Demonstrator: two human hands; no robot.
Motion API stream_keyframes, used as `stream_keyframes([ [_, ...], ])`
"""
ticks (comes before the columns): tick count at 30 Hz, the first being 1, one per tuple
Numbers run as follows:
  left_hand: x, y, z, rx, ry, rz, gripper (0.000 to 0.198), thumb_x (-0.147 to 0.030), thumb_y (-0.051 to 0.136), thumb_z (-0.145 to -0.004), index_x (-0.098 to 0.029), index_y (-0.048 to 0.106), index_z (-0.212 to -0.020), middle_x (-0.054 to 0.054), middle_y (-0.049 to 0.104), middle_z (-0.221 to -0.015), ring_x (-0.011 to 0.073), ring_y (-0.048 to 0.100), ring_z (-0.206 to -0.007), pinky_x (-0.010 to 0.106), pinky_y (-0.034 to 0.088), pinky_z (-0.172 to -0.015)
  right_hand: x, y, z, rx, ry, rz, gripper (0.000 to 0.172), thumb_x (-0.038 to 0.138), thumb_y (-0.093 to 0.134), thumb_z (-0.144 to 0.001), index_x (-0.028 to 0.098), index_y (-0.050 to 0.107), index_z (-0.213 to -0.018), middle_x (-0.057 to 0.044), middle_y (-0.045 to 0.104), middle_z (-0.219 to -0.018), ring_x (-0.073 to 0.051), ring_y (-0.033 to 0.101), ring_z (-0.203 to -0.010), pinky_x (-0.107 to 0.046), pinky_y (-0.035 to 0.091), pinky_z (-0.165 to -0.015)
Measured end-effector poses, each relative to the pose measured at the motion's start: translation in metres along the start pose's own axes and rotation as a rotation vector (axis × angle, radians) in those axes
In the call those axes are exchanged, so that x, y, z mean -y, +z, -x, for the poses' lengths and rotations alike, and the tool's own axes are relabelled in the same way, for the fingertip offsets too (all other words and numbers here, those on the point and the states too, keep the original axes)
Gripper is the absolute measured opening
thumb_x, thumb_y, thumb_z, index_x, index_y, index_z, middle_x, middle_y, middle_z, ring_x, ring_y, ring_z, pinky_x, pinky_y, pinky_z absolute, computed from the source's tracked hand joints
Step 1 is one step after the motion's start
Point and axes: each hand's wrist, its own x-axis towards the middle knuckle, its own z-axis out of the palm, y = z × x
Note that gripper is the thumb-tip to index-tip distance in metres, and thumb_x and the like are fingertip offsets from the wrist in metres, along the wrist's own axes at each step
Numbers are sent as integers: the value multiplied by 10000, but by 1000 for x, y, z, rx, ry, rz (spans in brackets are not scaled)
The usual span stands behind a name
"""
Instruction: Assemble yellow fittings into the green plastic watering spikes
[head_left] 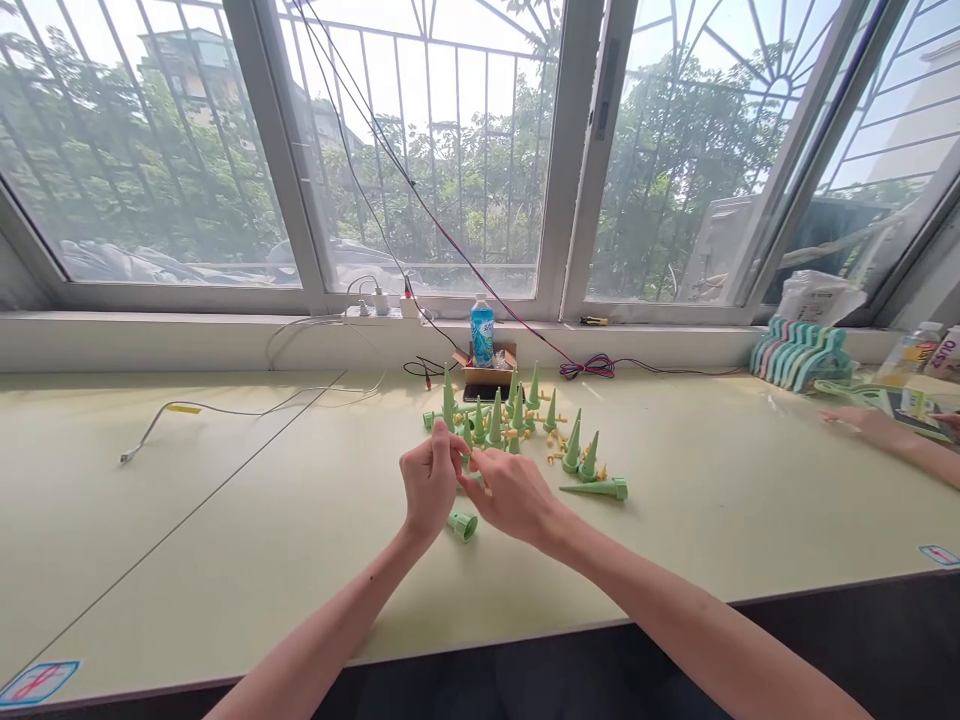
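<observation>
My left hand [429,488] is closed, its thumb up and its fingers curled. Against its fingertips, the pinched fingers of my right hand [519,498] meet from the right. Whatever sits between them is too small or too covered to make out. Just beyond stand several green plastic watering spikes [496,422], points up, with small yellow valves [553,438] scattered among them. One green spike [600,488] lies on its side to the right of my right hand. Below my hands, another green spike [463,526] lies with its open end showing, partly hidden by my left hand.
The pale table [225,560] runs below a window. Behind the spikes stands a blue bottle [482,330] in a small cardboard box [491,375]. A white cable [225,411] lies left. At right are hangers [801,355] and another person's arm [885,432].
</observation>
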Motion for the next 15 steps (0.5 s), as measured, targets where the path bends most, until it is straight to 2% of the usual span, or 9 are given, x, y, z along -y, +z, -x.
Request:
stream_keyframes([
  [6,1,1,0,2,-14,3,474,-376,453,-935,-179,561,-517,-36,389,-416,104,402,-424,240,365,-494,0,12,6,192,-136,70,328,456,475,-951,166,613,-1016,-73,689,-814,-188,626,-654,-257,324,-554],
  [12,2,2,1,29,15,-25,481,-369,451,-931,-181,551,-500,-41,370,-402,100,371,-409,246,373,-517,-2,12,12,294,-201,123,364,455,453,-962,158,609,-821,-48,660,-667,-156,564,-549,-263,256,-508],
  [15,2,2,1,39,20,-39,486,-381,455,-928,-182,552,-495,-41,363,-399,103,373,-411,245,376,-519,-5,10,15,297,-203,123,365,454,465,-955,160,590,-778,-42,641,-641,-140,520,-524,-268,214,-494],
])
